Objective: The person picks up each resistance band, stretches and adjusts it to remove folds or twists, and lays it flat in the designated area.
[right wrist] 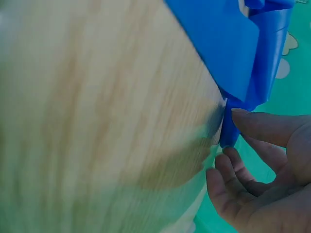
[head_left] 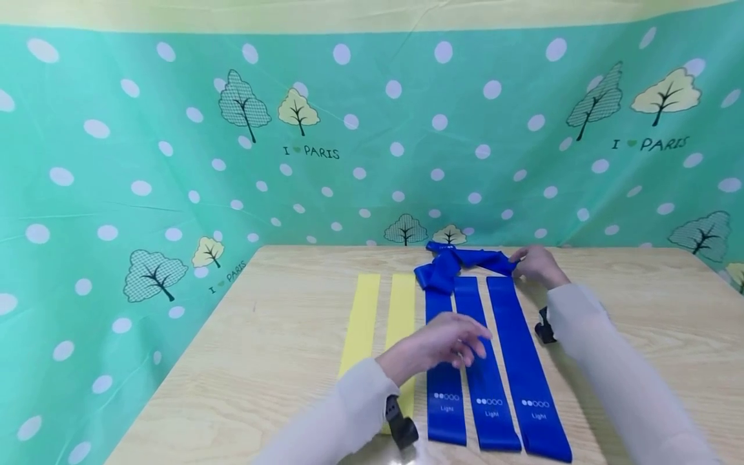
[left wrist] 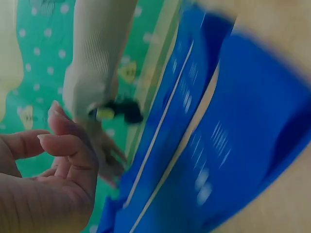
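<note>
At the back of the table, a crumpled blue resistance band (head_left: pixel 444 270) lies across the far ends of the flat blue bands. My right hand (head_left: pixel 540 266) pinches its right end between thumb and fingers; the right wrist view shows the thumb (right wrist: pixel 267 125) on the blue strip (right wrist: pixel 229 128). Three flat blue bands (head_left: pixel 530 368) printed "Light" lie side by side, lengthwise toward me. Over the left and middle ones hangs my left hand (head_left: pixel 444 341), fingers loosely bent and holding nothing. In the left wrist view, that hand (left wrist: pixel 63 170) is beside the blurred blue bands (left wrist: pixel 243 111).
Two yellow bands (head_left: pixel 361 323) lie left of the blue ones, partly hidden by my left forearm. All rest on a light wooden table (head_left: pixel 250 361). A green dotted cloth (head_left: pixel 360 142) hangs behind and to the left. Each wrist carries a black strap device (head_left: pixel 402 423).
</note>
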Tool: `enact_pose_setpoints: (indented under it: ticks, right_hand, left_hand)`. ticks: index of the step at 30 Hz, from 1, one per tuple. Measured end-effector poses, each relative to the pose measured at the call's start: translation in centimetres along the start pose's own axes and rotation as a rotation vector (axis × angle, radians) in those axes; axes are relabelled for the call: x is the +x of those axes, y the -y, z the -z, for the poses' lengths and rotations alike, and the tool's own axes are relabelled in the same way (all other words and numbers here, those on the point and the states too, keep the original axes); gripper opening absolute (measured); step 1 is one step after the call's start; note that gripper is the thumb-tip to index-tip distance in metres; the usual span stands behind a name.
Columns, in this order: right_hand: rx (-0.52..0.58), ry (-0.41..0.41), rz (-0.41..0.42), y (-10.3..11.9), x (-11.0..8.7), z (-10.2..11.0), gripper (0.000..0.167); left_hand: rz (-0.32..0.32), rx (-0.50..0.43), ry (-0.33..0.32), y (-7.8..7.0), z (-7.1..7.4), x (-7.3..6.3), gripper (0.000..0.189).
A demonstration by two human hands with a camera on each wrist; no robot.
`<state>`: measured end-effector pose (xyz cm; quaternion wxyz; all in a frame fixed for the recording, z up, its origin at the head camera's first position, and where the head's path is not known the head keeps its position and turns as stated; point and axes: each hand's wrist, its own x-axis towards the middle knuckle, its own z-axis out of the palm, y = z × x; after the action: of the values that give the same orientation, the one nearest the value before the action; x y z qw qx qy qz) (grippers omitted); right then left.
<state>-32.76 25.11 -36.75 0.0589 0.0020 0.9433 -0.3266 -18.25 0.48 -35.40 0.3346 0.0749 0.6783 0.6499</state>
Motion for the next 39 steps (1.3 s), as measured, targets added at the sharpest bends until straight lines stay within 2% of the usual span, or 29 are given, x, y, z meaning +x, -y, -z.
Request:
enact_pose_setpoints:
  ticks: [6,14,22,28,35,39]
  right_hand:
    - [-0.122,-0.067,0.088,0.4,0.2,0.3,0.024]
    - [-0.039,-0.17,0.188,3.8,-0.2,3.0,0.023]
    - [0.021,-0.249,0.256,7.8,-1.7,5.5,0.023]
    - [0.031,-0.297,0.308,10.8,-3.3,6.3,0.023]
    - [0.026,-0.28,0.376,13.4,-5.4,4.8,0.021]
    - [0.031,-0.26,0.412,13.9,-6.7,3.2,0.018]
  left_hand:
    - [-0.055,-0.031,-0.124,-0.7,2.0,2.0,0.027]
    - [-0.052,-0.018,-0.179,-2.1,3.9,3.0,0.026]
    - [-0.049,-0.002,-0.195,-3.3,4.6,3.3,0.03]
    - [-0.065,-0.006,-0.183,-4.1,4.5,3.1,0.028]
    - [-0.099,0.0,-0.137,-4.5,4.2,2.3,0.048]
    - [-0.108,-0.045,-0.116,-4.4,4.0,2.0,0.053]
